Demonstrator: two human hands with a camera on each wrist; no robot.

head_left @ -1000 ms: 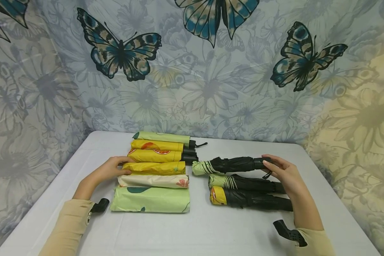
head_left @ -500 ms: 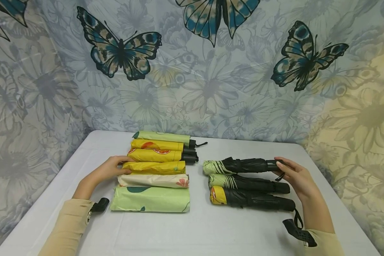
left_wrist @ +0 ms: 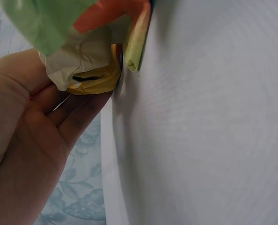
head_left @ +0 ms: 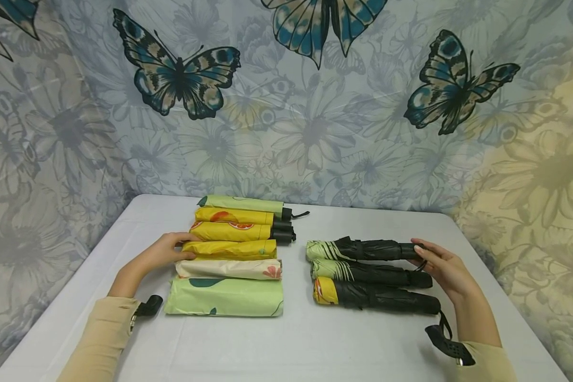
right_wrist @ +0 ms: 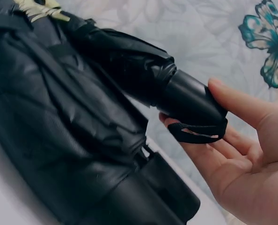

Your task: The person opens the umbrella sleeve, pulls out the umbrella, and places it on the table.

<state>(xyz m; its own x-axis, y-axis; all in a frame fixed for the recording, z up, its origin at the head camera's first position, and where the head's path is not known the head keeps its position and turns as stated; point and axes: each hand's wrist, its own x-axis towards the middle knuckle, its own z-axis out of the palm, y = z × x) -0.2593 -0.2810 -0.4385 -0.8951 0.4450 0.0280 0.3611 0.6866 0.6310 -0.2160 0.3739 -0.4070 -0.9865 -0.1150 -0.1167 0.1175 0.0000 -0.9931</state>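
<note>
Far black umbrella (head_left: 370, 250) is moving right, lining up with two nearer ones (head_left: 382, 274); right hand (head_left: 448, 269) is pinching its handle (right_wrist: 189, 95), left hand (head_left: 159, 252) gripping a yellow pouch (head_left: 234, 250).

Bare hands (head_left: 164, 251), beige sleeves (head_left: 97, 339), curved black wrist pieces (head_left: 449, 347) (right one dotted).

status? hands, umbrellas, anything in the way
Left hand pinches left end of nearest yellow pouch. Right hand holds handle of farthest right-row umbrella. Two more umbrellas lie close on its near side; no visible obstruction.
</note>
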